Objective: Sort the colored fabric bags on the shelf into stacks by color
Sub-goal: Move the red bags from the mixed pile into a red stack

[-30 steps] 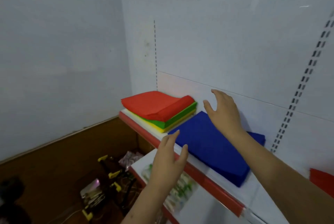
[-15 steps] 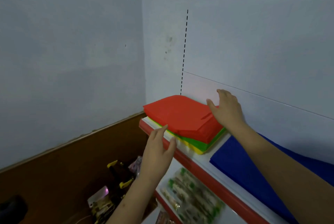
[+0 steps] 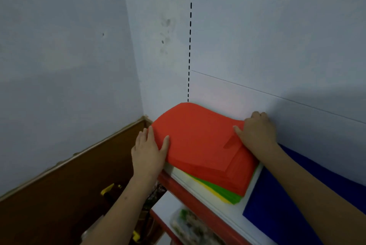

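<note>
white shelf [image 3: 233,212], mixed-colour bag pile [image 3: 200,145], blue bags [image 3: 277,201]

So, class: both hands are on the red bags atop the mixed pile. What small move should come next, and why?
Probably lift the red bags clear. The left hand grips their left edge and the right hand rests on their right edge, while green bags and yellow bags lie underneath, unsorted.

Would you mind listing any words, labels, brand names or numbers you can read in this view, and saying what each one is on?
No readable text anywhere in this view.
Red bags, green bags, yellow bags, blue bags: plain, no print visible.
Packaged goods on the lower shelf: any printing is too blurred to read.
Yellow and black items on the floor: too dark and small to read.
Wall: only a dashed line of slots, no writing.
</note>
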A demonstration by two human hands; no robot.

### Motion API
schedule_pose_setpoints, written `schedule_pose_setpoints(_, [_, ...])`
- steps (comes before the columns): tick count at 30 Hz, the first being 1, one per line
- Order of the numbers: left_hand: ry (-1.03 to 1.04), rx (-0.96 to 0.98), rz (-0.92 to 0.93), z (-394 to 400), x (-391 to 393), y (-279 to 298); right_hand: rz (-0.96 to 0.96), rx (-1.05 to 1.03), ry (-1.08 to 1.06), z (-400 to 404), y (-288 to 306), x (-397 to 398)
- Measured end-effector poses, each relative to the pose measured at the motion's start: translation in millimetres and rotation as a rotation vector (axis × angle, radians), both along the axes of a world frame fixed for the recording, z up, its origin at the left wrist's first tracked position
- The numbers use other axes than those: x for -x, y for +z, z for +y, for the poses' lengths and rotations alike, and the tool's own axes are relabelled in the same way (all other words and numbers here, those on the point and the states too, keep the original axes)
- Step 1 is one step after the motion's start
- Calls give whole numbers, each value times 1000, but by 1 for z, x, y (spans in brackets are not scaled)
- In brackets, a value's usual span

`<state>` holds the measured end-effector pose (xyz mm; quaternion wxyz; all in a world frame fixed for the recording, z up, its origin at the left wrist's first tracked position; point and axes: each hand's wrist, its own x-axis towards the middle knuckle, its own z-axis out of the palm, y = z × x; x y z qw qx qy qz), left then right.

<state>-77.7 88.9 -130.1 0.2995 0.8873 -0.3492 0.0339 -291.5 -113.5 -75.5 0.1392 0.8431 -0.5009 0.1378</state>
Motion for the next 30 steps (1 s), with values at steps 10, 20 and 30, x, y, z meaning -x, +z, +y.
schedule_pose_setpoints(10, [-122, -62, -195, -1, -1, 1, 97, -36, 57, 8, 8, -3])
schedule_pose_setpoints(20, [-482, 676, 1103, 23, 49, 78, -845, -345, 41, 83, 60, 68])
schedule_pose_setpoints(30, [-832, 488, 1533, 25, 183, 87, -1534, -206, -182, 182, 64, 267])
